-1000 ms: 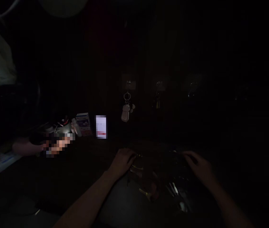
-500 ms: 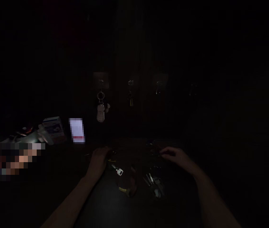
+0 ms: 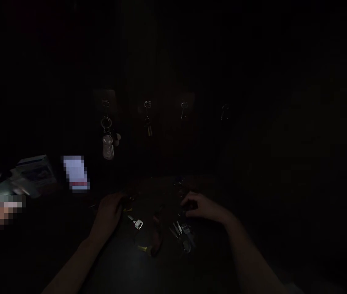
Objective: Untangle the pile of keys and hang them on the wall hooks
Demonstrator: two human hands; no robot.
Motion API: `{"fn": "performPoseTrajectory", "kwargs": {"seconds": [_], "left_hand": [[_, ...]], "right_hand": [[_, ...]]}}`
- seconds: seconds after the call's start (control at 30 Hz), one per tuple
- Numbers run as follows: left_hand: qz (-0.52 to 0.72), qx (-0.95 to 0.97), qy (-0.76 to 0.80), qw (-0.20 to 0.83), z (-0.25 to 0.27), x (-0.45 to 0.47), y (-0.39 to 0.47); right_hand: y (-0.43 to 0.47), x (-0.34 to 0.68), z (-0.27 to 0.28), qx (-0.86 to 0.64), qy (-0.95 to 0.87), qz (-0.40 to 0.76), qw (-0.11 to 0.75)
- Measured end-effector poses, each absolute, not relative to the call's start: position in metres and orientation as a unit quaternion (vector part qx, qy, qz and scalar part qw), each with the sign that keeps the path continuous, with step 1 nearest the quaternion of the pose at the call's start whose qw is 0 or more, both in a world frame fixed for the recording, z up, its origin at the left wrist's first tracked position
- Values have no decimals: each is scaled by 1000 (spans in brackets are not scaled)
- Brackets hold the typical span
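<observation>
A dark table (image 3: 118, 265) stretches beneath two bare hands, keys scattered between them. The left hand (image 3: 107, 208) rests palm down, fingers bent; its fingertips are lost in shadow, and what they hold, if anything, cannot be told. The right hand (image 3: 205, 206) curls with thumb apart from forefinger; darkness hides whether something small sits in the gap. At far left stands a box (image 3: 38, 171), near a glowing screen (image 3: 76, 173). On the table, a brown strap (image 3: 157, 234) lies midway between the arms, with a bunch of keys (image 3: 183, 237) just below the right hand. Behind, a pale fob (image 3: 108, 147) and a pair of small keys (image 3: 149, 130) hang from hooks; two more hooks (image 3: 184, 110) stand to their right. A silver key (image 3: 137, 224) lies near the left hand, and a yellow piece (image 3: 142, 248) beside the strap. By appearances the work is partway: two sets hang, while the bunch and silver key remain off the hooks.
</observation>
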State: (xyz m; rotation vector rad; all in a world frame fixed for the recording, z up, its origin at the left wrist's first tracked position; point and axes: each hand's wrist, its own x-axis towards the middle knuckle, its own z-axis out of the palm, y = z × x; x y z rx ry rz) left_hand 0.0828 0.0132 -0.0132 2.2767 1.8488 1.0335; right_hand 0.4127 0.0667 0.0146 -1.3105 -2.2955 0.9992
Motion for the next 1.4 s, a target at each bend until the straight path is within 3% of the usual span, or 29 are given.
{"fn": "performPoseTrajectory", "kwargs": {"seconds": [0.17, 0.6, 0.83, 1.1, 1.4], "left_hand": [[321, 739, 592, 0, -12, 84, 13], [324, 756, 569, -33, -23, 78, 17], [320, 762, 561, -40, -25, 77, 18], [335, 757, 560, -32, -22, 80, 14], [365, 748, 554, -8, -24, 77, 15]], "right_hand": [[71, 404, -1, -446, -838, 264, 169], [77, 405, -2, -480, -815, 246, 211], [78, 403, -3, -474, -828, 148, 261], [76, 385, -11, -460, -854, 83, 230], [76, 374, -1, -463, -795, 209, 332]]}}
